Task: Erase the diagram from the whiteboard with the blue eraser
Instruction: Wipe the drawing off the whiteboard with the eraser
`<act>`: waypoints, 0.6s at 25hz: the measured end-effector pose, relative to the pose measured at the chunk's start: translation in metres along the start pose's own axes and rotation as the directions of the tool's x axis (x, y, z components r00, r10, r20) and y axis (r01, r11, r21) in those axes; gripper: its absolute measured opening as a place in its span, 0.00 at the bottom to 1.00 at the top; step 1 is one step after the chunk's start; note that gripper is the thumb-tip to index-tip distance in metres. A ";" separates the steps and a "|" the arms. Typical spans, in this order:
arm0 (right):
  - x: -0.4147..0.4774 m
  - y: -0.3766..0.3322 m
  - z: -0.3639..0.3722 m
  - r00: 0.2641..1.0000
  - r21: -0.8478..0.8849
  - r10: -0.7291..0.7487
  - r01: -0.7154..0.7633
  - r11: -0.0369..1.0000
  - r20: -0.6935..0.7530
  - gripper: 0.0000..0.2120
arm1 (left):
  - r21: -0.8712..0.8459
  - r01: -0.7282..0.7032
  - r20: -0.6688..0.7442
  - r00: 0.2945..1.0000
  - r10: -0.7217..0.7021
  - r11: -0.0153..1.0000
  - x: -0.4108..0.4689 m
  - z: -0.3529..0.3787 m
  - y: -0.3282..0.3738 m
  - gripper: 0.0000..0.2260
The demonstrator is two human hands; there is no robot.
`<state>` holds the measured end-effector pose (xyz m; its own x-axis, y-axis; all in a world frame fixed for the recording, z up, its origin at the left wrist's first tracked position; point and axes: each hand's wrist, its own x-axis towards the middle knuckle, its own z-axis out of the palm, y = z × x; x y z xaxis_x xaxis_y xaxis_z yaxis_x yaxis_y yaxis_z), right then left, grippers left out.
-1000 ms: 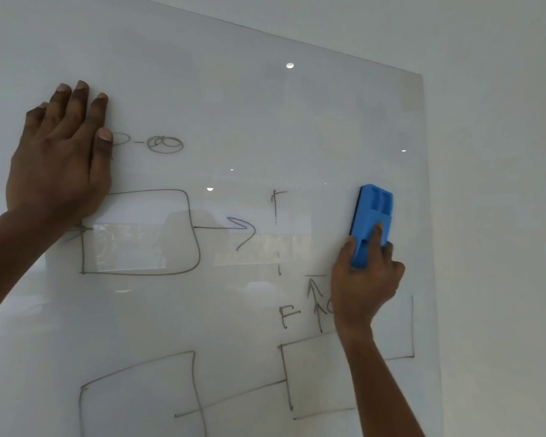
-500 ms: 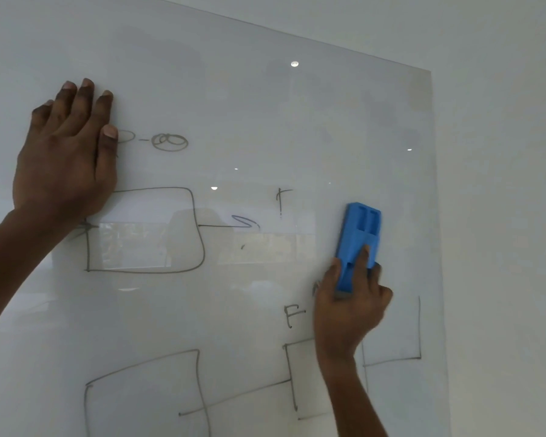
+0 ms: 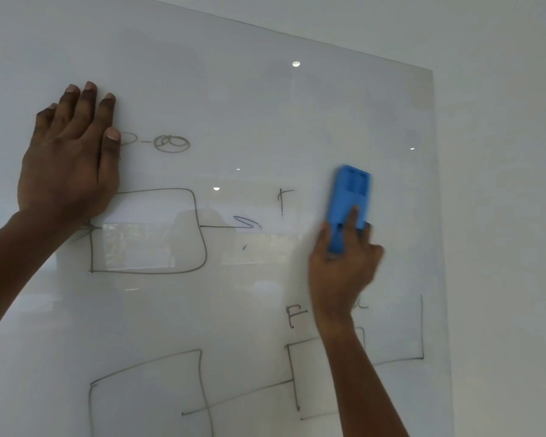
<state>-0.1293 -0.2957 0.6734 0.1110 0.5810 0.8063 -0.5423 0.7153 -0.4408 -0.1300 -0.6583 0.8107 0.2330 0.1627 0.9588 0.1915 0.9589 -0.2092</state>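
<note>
Now, change: blue eraser [image 3: 349, 203] up again, arrowhead mostly wiped.
Right hand [image 3: 341, 269]: clasping eraser.
Left hand [image 3: 68, 162]: flat, empty, on whiteboard [image 3: 265, 105].
Remaining: 3 boxes.

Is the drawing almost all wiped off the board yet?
Not yet. The patch around the blue eraser looks wiped, with only scraps of an arrow beside it. The right hand presses the eraser on the whiteboard; the left hand lies flat against it. Left: the upper box, the ovals, the letter F and the lower boxes.
</note>
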 end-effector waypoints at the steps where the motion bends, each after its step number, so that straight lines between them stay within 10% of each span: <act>1: -0.010 -0.013 0.007 0.981 0.027 -0.183 0.182 0.983 0.071 0.25 | 0.003 0.001 -0.002 1.000 -0.001 1.000 0.000 0.000 0.000 0.25; 5: -0.016 -0.019 0.011 0.688 0.097 -0.673 0.676 0.730 0.269 0.24 | 0.010 -0.011 0.016 1.000 0.011 1.000 0.001 -0.006 0.001 0.26; 9: 0.032 -0.002 0.005 0.980 -0.051 -0.192 0.195 0.980 0.052 0.24 | 0.016 0.003 0.035 0.999 -0.004 1.000 0.001 -0.010 0.007 0.26; 11: 0.026 -0.021 0.013 0.999 -0.051 -0.040 0.040 0.998 0.010 0.24 | 0.017 0.025 0.050 0.998 -0.026 1.000 0.000 -0.011 0.010 0.27; 15: -0.023 -0.050 0.023 0.776 0.056 -0.591 0.595 0.802 0.221 0.25 | 0.012 0.029 0.062 0.998 -0.029 1.000 0.001 -0.016 0.013 0.27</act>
<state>-0.1238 -0.3540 0.6863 0.2224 -0.0578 0.9732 -0.4150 0.8977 0.1482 -0.1124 -0.6492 0.8058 0.1673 0.1486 0.9746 0.1864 0.9660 -0.1793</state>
